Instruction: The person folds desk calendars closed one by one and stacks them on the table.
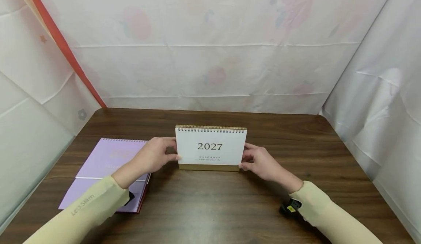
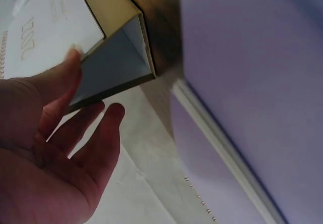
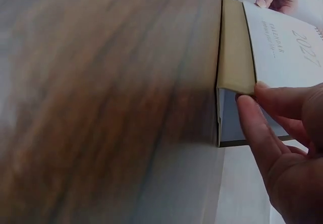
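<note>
A white 2027 desk calendar with a gold spiral along its top and a tan base stands upright as a tent near the middle of the table. My left hand holds its left edge, thumb on the front cover and fingers toward the back. At the lower right corner, my right hand pinches the front panel between thumb and fingers. The open hollow side of the calendar's base shows in the right wrist view.
A purple spiral-bound calendar with a white band across it lies flat at the left, partly under my left forearm; a red edge shows beneath it. The brown wood table meets pale curtains at the back and sides.
</note>
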Available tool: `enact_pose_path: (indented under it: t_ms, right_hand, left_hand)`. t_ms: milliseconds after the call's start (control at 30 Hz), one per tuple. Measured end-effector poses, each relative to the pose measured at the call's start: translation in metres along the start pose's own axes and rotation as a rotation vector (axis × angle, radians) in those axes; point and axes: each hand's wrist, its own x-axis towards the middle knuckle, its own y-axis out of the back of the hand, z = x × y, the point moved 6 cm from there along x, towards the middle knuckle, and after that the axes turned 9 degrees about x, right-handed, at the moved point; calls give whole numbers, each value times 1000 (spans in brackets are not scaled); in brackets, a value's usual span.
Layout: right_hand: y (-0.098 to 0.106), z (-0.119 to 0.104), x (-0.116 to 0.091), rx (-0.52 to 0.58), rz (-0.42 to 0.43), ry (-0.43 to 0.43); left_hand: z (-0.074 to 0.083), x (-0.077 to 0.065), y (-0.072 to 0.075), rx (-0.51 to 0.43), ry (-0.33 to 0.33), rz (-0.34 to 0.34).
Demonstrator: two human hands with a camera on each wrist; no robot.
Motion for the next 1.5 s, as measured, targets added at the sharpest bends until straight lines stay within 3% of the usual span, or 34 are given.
enact_pose_path:
  t_ms: [133,300,433,567,867,1000,1267,1500]
  right_hand:
    - [-2,4,-1,141,16,-52]
    - [4,0,-2,188,93,-46]
    - [13,-6,-3,221,206,-10]
    - [16,-5,-5,249,286,-8]
    - [10,-6,-8,254,331,44]
    - [8,-4,-9,266,315,-9]
    - [3,7,-7,376,219,-215]
    - [-6,15,-11,375,123,-366]
  left_hand:
    - [1,0,1,21,14,15]
    - [0,-1,7,-11,26,82]
    - [0,-1,15,-77,32,179]
    - [-2,-3,14,-179,86,190]
    - [-5,-5,5,-379,137,247]
    - [-6,-6,0,-412,189,217]
    - [-10,-6,-14,-491,260,119]
    - [-15,-9,-36,-576,355,-56]
